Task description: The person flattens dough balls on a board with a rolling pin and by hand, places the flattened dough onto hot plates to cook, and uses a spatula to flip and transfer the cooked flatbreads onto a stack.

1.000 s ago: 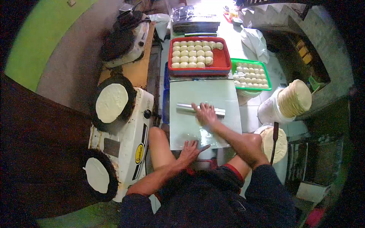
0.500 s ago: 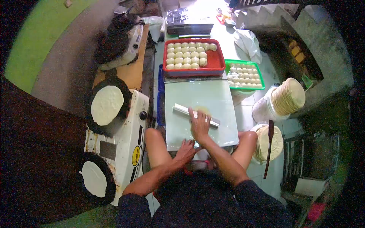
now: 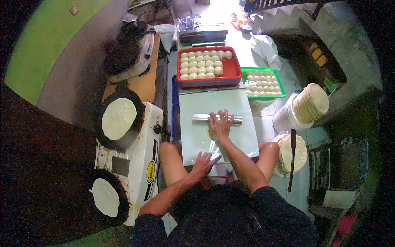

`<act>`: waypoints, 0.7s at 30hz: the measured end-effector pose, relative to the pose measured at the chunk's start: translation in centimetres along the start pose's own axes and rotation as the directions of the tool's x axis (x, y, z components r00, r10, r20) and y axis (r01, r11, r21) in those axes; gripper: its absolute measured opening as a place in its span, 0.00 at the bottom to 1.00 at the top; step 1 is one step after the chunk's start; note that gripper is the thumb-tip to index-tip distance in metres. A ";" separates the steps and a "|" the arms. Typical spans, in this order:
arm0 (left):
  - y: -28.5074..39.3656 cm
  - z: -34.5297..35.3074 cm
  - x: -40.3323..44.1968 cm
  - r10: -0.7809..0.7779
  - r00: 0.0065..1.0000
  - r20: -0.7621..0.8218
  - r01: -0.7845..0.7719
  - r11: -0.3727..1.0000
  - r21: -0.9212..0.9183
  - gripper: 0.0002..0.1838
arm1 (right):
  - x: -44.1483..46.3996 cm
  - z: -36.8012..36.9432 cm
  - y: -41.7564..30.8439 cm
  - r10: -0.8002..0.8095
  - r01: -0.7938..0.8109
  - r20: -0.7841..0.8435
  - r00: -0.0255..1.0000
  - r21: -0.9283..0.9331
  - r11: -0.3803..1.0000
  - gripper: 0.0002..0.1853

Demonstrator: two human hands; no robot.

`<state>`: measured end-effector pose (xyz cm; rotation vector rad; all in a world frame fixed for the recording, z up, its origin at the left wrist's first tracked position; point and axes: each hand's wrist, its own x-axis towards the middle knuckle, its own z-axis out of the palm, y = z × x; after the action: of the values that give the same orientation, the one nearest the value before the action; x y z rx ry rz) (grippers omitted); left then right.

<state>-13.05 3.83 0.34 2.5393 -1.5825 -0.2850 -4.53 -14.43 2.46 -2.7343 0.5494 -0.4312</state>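
Note:
My right hand (image 3: 220,126) lies over a shiny metal rolling pin (image 3: 200,118) on the pale board (image 3: 191,142). Its fingers are spread and stretched across the pin, pressing rather than wrapped round it. A thin piece of dough beneath this hand is mostly hidden. At the board's front edge rests my left hand (image 3: 202,164), open, fingers apart, with nothing seen in it. Just beyond the board, a red tray (image 3: 232,72) holds rows of round dough balls (image 3: 201,64).
To the left, a white stove (image 3: 144,136) carries two dark pans with flat dough rounds (image 3: 119,118). On the right are a green tray (image 3: 282,88) of dough balls, stacked flatbreads (image 3: 314,101) and a bucket-top stack (image 3: 294,152) with a dark spatula (image 3: 293,158) across it.
The rolling pin has turned from a slant to nearly level. My right hand has shifted slightly right and away from me, its fingers more spread. My left hand has barely moved.

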 end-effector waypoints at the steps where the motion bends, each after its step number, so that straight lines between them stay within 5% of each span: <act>1: 0.0 -0.1 0.2 -0.007 1.000 -0.020 0.007 1.000 0.005 0.30 | -0.2 -0.3 0.1 0.007 -0.007 -0.018 1.000 0.005 1.000 0.25; 6: -0.1 -0.1 -0.4 0.023 0.991 -0.131 -0.022 1.000 0.013 0.28 | 0.3 -0.4 1.4 0.068 -0.142 0.198 0.978 0.393 0.908 0.38; 9: -0.7 0.7 -0.1 0.062 0.989 -0.136 -0.060 0.998 0.016 0.27 | -0.7 -3.3 -0.2 -0.022 -0.035 0.363 0.932 0.148 0.988 0.36; 13: -1.2 1.0 0.0 0.082 0.988 -0.129 -0.080 0.997 0.019 0.27 | -2.6 -1.0 -0.3 -0.106 0.107 -0.056 0.993 0.003 0.994 0.28; 17: -1.0 0.9 -0.3 0.077 0.988 -0.135 -0.083 0.996 -0.036 0.29 | -1.8 -0.9 0.6 0.046 -0.070 0.112 0.993 0.220 0.973 0.25; 18: -1.2 0.7 -0.3 0.101 0.980 -0.174 -0.114 0.991 -0.067 0.29 | -1.6 -1.1 0.4 -0.022 0.016 0.057 0.998 0.106 0.994 0.28; 21: -2.0 0.5 -0.7 0.143 0.965 -0.221 -0.168 0.981 -0.100 0.29 | -1.0 -2.4 0.2 0.033 -0.046 0.265 0.964 0.043 0.998 0.32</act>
<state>-11.75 5.32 -0.51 2.2568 -1.6186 -0.0814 -6.27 -14.76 4.32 -2.6695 0.5137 -0.0648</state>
